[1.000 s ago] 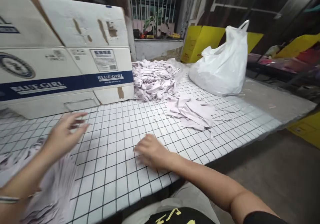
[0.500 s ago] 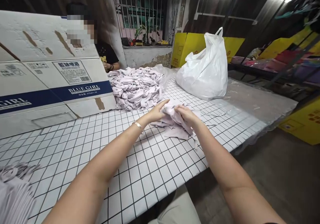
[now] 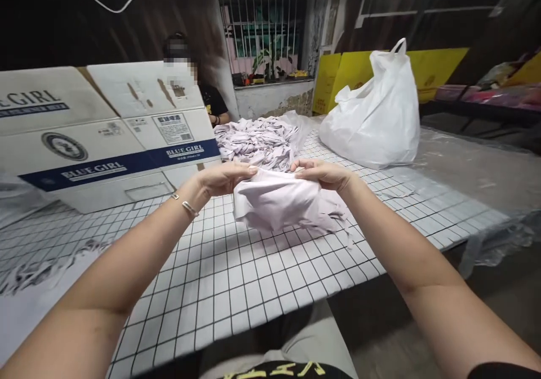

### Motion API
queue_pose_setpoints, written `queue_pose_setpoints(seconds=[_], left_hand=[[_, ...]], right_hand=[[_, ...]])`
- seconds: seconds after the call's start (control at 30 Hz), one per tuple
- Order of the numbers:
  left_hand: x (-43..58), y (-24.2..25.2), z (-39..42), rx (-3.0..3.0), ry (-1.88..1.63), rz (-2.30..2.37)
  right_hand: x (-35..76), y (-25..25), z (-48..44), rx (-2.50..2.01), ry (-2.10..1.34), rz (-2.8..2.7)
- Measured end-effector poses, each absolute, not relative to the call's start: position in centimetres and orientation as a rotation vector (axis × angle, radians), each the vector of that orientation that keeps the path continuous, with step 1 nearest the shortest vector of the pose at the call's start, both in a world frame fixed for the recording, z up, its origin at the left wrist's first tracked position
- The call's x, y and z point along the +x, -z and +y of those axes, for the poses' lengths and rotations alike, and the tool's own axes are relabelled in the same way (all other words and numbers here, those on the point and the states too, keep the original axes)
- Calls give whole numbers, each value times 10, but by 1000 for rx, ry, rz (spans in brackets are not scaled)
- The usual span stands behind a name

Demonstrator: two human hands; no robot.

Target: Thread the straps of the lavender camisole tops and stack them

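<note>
Stretched between my two hands is a pale pinkish-lilac piece of fabric [image 3: 276, 201], raised over the table and hanging in folds. My left hand [image 3: 226, 177] pinches its upper left edge; my right hand [image 3: 323, 173] grips the upper right edge between thumb and fingers. Beneath and to the right of it lie more fabric pieces [image 3: 332, 215] with thin strips at their ends. Farther back rises a big heap of the same fabric [image 3: 260, 137]. At the lower left, partly behind my left forearm, is a stack of similar cloth [image 3: 38, 306].
The table [image 3: 236, 289] has a white cover with black grid lines. A flattened Blue Girl carton [image 3: 139, 134] stands at the left, with a person [image 3: 215, 100] behind it. A full white plastic bag [image 3: 376, 114] stands at the back right. Clear plastic sheeting [image 3: 456, 182] covers the right end.
One fabric piece is now lifted from the small pile and spread between both hands. My left hand has moved left and closed on its edge. The view has turned leftward.
</note>
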State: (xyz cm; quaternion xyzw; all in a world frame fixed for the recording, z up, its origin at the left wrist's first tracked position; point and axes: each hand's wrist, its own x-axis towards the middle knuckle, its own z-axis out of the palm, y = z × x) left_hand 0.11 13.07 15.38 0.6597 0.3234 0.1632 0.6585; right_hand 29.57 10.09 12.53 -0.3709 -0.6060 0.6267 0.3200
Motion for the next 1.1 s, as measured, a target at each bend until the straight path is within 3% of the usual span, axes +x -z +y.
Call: queue_pose_setpoints(seconds=[0.23, 0.37, 0.53, 0.67, 0.87, 1.0, 1.1], left_hand=[[-84, -46, 70, 1881, -540, 1541], [-99, 0, 27, 2005, -285, 1538], [-75, 3, 62, 2016, -675, 1727], [-52, -11, 118, 2040, -403, 1461], [-46, -33, 137, 1947, -313, 1055], [-57, -70, 123, 1629, -605, 685], [-71, -109, 117, 1576, -550, 632]], right_hand=[[240, -32, 77, -1651, -746, -1596], [212, 0, 36, -1522, -836, -1874], [202, 11, 63, -1696, -549, -1956], [221, 5, 101, -1902, -841, -2015], [241, -25, 94, -1184, -1450, -1748], [245, -73, 100, -887, -1517, -1576], [246, -122, 113, -816, -1475, -1616]])
